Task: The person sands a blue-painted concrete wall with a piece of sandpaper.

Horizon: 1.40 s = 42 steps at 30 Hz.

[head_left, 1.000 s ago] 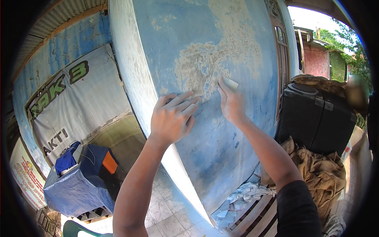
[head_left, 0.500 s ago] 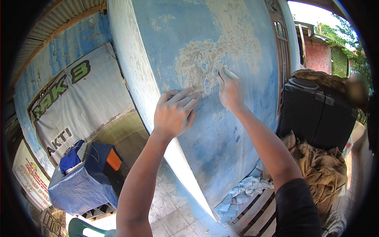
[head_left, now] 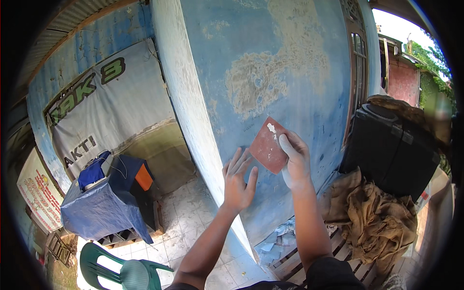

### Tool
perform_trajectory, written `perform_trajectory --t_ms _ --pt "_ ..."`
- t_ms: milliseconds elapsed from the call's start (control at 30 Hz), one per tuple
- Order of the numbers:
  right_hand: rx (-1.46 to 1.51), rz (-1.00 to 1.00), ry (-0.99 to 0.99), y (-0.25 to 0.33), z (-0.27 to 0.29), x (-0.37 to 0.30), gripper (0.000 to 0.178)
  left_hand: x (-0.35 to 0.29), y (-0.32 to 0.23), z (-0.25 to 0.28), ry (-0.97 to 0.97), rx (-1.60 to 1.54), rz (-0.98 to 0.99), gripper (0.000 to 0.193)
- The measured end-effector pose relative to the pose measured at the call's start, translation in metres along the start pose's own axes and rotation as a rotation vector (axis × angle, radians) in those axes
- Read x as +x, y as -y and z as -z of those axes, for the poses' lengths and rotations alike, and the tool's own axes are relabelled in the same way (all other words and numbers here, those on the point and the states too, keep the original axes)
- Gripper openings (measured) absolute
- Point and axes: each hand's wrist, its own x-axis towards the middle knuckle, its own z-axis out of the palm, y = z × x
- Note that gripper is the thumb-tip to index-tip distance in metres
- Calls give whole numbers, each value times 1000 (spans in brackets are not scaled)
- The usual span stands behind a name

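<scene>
Head camera: the right hand (head_left: 297, 163) pinches a reddish sheet (head_left: 267, 149), thumb across its face, in front of the blue wall (head_left: 321, 113); the left hand (head_left: 238, 186), empty, spreads its fingers beside the sheet, contact unclear. At right stands a black box (head_left: 386, 151), its inside hidden.

Sheet (head_left: 266, 152): brick red, white blotches | wall (head_left: 215, 82): blue, mottled grey-beige patches | wall side (head_left: 181, 82): streaky white | chair (head_left: 133, 274): dark green | case (head_left: 377, 147): black | sacking (head_left: 377, 212): brown | banner (head_left: 133, 99): pale grey, green-and-black lettering | tarp (head_left: 99, 212): silvery blue | panel (head_left: 143, 179): orange | cloth (head_left: 91, 176): bright blue | floor tiles (head_left: 179, 212): off-white, grid-lined
</scene>
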Motion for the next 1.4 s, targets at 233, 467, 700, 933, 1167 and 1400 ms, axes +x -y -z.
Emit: perform_trajectory --t_ms 233,467,700,933,1167,1400 --pt "1 51 -100 -20 22 -27 22 -17 -47 -21 -48 -824 303 58" --pt "-207 70 -16 -18 23 -45 30 -6 -51 -19 -77 -1115 472 42" --pt "-814 165 -25 -18 24 -39 61 8 -54 -9 -89 -642 456 32" --pt "-1013 202 112 -75 51 -9 90 87 -35 41 -403 357 -385 61" --pt "-1298 65 265 -117 57 -5 131 155 -3 68 -204 792 -435 51" --pt "-1363 66 267 -110 58 -3 130 146 35 33 172 951 -768 46"
